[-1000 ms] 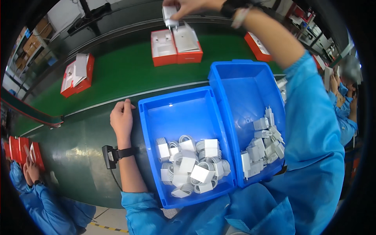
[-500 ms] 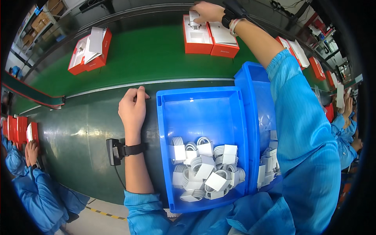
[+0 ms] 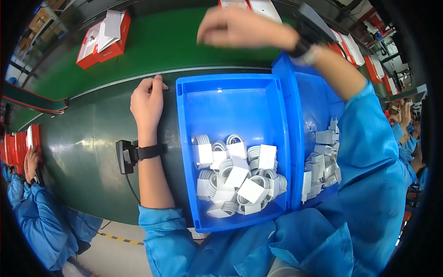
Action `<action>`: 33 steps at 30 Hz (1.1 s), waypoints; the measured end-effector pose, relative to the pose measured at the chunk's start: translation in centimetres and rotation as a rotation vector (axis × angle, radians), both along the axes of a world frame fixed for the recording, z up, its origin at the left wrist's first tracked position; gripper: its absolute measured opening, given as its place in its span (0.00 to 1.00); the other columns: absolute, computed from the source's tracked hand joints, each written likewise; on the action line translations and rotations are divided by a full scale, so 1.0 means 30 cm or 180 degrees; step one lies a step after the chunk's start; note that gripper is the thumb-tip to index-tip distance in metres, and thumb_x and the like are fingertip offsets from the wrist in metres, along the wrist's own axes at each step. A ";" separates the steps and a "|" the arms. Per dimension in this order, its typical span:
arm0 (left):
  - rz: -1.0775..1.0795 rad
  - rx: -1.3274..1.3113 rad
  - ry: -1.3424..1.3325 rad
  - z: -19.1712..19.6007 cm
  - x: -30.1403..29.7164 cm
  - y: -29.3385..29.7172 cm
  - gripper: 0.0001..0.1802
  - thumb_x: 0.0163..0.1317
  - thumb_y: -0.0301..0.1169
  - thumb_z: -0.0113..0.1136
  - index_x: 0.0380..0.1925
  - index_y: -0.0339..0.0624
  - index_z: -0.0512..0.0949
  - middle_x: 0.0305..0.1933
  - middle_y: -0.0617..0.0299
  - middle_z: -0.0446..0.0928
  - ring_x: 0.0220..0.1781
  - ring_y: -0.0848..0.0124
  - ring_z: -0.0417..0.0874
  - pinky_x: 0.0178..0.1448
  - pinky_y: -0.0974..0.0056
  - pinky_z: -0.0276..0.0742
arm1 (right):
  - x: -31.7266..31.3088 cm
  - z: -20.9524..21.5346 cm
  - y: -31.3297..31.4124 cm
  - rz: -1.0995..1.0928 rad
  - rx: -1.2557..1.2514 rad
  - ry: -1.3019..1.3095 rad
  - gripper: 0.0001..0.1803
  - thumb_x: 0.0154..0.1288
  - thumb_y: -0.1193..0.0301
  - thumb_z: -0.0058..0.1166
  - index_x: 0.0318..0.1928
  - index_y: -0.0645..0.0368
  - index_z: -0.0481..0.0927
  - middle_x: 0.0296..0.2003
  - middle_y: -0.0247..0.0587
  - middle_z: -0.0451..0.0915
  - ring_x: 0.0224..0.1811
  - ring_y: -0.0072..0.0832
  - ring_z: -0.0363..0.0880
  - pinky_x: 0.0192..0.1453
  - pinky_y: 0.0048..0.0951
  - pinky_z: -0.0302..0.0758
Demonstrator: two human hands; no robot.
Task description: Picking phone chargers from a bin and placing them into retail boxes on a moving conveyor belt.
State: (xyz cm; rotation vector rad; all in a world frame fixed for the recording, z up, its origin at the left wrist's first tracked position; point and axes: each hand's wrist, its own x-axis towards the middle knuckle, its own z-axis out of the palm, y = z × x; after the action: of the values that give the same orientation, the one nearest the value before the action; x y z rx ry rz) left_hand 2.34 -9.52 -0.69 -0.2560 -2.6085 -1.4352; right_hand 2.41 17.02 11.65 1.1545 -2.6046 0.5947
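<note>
My left hand (image 3: 147, 104) lies on the dark green table edge beside the left blue bin (image 3: 184, 138), fingers loosely curled and holding nothing. A black band with a small device (image 3: 127, 157) sits on that wrist. My right hand (image 3: 240, 27) is blurred in the air over the green belt (image 3: 184, 46), just short of a red box (image 3: 249, 4) at the top edge; nothing shows in it. The left bin holds several coiled white cables (image 3: 235, 180). The right blue bin (image 3: 288, 87) holds several white plugs (image 3: 323, 157), partly hidden by my right sleeve.
An open red box with white inserts (image 3: 104, 39) rides the belt at the upper left. More red boxes (image 3: 350, 46) lie at the upper right. A person in blue (image 3: 32, 203) works at the left beside red boxes (image 3: 18, 147); another person's hands (image 3: 406, 134) are at the right.
My right hand has left the red box on the belt and drawn back toward the bins. The boxes on the belt have shifted in view. My left hand has stayed beside the bin.
</note>
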 end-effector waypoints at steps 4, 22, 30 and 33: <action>-0.0043 -0.0057 0.0027 0.019 -0.005 0.008 0.20 0.64 0.47 0.53 0.22 0.46 0.83 0.15 0.65 0.71 0.21 0.72 0.72 0.32 0.65 0.67 | 0.408 -0.031 -0.171 0.0402 0.0948 -0.1491 0.13 0.60 0.66 0.56 0.37 0.65 0.82 0.33 0.50 0.82 0.37 0.46 0.82 0.43 0.40 0.78; 0.0009 -0.0141 0.0041 0.038 0.023 0.014 0.22 0.65 0.48 0.52 0.22 0.46 0.83 0.20 0.63 0.78 0.26 0.67 0.78 0.37 0.63 0.71 | 0.543 -0.114 -0.155 -0.0605 0.1307 -0.0813 0.14 0.46 0.72 0.62 0.30 0.73 0.79 0.39 0.57 0.74 0.38 0.48 0.81 0.38 0.44 0.81; 0.0031 -0.0136 -0.0019 0.048 0.026 0.013 0.21 0.65 0.47 0.52 0.22 0.46 0.83 0.20 0.64 0.77 0.25 0.67 0.78 0.36 0.63 0.70 | 0.357 0.130 0.012 -0.0921 0.0789 -0.0313 0.22 0.53 0.63 0.62 0.45 0.67 0.78 0.47 0.47 0.76 0.46 0.42 0.80 0.52 0.36 0.78; 0.0047 -0.0224 -0.0087 0.054 0.032 -0.001 0.21 0.65 0.47 0.52 0.21 0.46 0.82 0.21 0.64 0.77 0.25 0.66 0.78 0.36 0.63 0.70 | 0.165 0.175 0.240 -0.1483 0.0915 0.0319 0.21 0.51 0.64 0.63 0.42 0.68 0.80 0.47 0.46 0.76 0.46 0.43 0.79 0.53 0.36 0.77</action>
State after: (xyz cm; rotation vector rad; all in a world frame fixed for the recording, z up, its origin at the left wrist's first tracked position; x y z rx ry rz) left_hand 3.29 -9.54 0.92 -0.2267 -2.6805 -1.3533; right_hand 7.37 24.21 16.89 0.5786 -2.7890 0.0662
